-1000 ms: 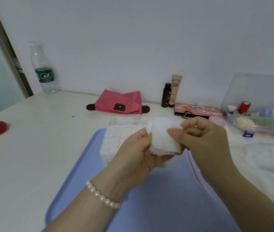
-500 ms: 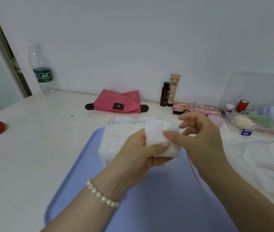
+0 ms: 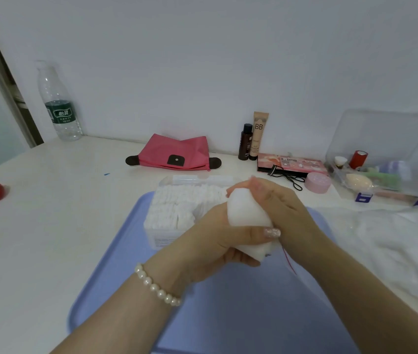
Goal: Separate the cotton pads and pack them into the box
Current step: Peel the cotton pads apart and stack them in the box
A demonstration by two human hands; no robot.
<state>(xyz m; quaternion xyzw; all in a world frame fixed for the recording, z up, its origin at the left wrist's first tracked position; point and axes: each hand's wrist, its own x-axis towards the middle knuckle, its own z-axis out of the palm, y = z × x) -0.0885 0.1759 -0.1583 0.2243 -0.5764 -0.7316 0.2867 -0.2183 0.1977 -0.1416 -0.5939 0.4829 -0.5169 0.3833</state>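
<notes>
Both hands meet above the pale blue plastic tray [image 3: 116, 251]: the left hand [image 3: 218, 244] grips a thick stack of white cotton pads [image 3: 247, 213], thumb across its front, and the right hand [image 3: 282, 208] clasps the stack's far side. Behind, the clear plastic box [image 3: 167, 236] holds rows of pads.

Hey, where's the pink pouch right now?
The pink pouch lies at the back of the table near the wall, left of the dark bottle and BB tube, beyond the box.
</notes>
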